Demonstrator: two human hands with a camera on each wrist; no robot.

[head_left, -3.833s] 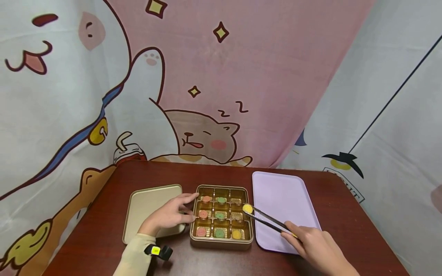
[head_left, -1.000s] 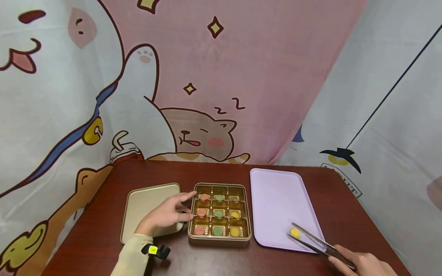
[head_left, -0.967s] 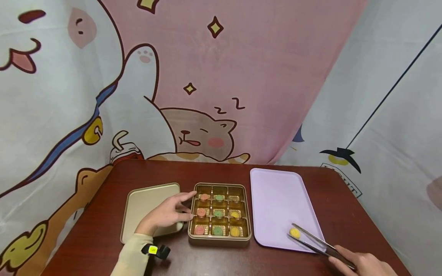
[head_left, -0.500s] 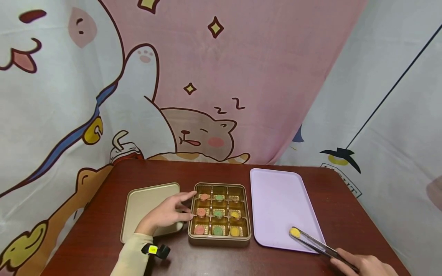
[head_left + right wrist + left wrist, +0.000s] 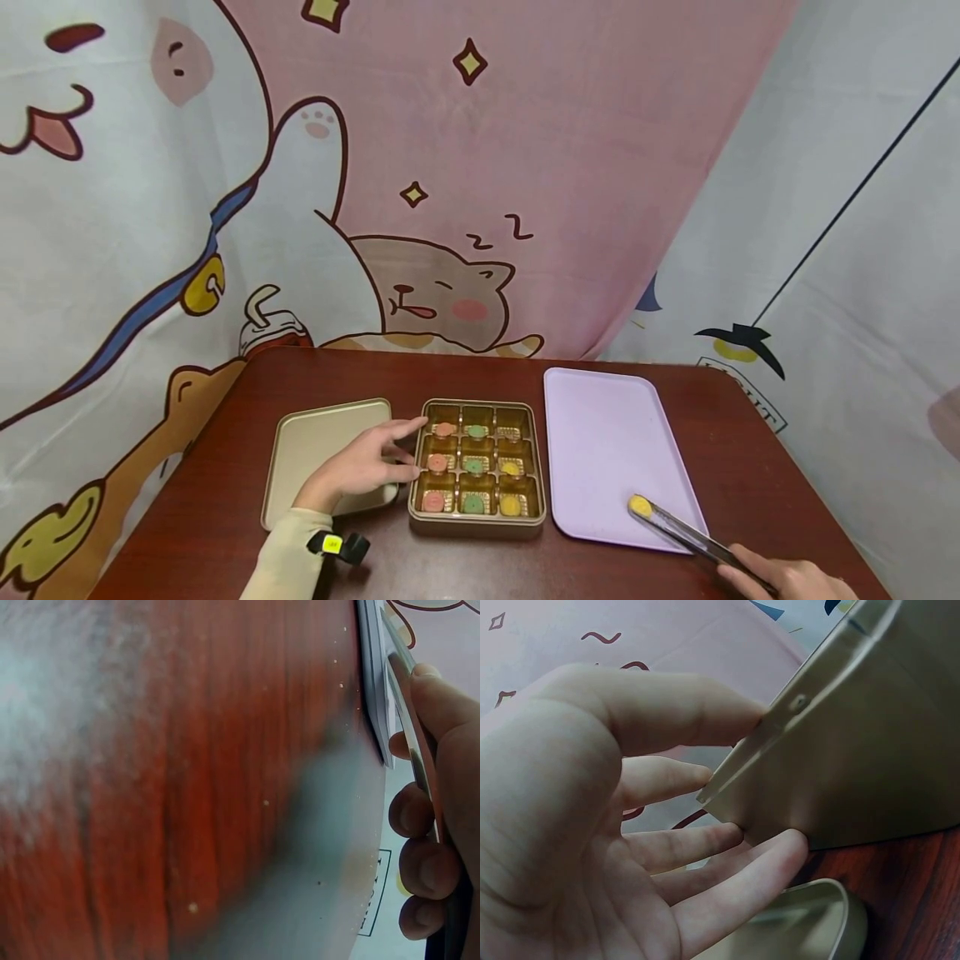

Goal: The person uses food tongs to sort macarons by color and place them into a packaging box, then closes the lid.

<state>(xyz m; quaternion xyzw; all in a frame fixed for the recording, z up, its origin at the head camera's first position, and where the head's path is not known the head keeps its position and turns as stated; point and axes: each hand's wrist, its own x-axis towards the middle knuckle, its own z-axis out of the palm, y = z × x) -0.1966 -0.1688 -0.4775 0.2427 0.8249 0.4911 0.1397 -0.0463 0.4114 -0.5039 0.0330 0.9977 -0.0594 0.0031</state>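
My left hand [image 5: 365,467] rests spread fingers against the left side of a gold box [image 5: 477,525]; the left wrist view shows its fingertips on the metal wall [image 5: 870,742]. Compartments in the box form three columns: pink round pieces [image 5: 438,462] at left, green ones [image 5: 473,464] in the middle, and yellow ones [image 5: 510,505] in the near and middle right compartments. The far right compartment shows bare ribbed gold. My right hand [image 5: 787,577] grips black-and-silver tongs [image 5: 686,535], their tips pinching a yellow round piece [image 5: 640,505] at the tray's near part.
A lilac tray [image 5: 607,442] lies right of the box. The box's gold lid [image 5: 318,433] lies at left, partly under my left forearm and hand. All stand on a dark red wooden table [image 5: 480,379], with a printed cloth [image 5: 600,167] hanging behind.
Earlier the tongs held a yellow piece at the box; one now sits in its middle right compartment. The tongs moved to the tray and closed on another yellow piece. My left hand stayed.
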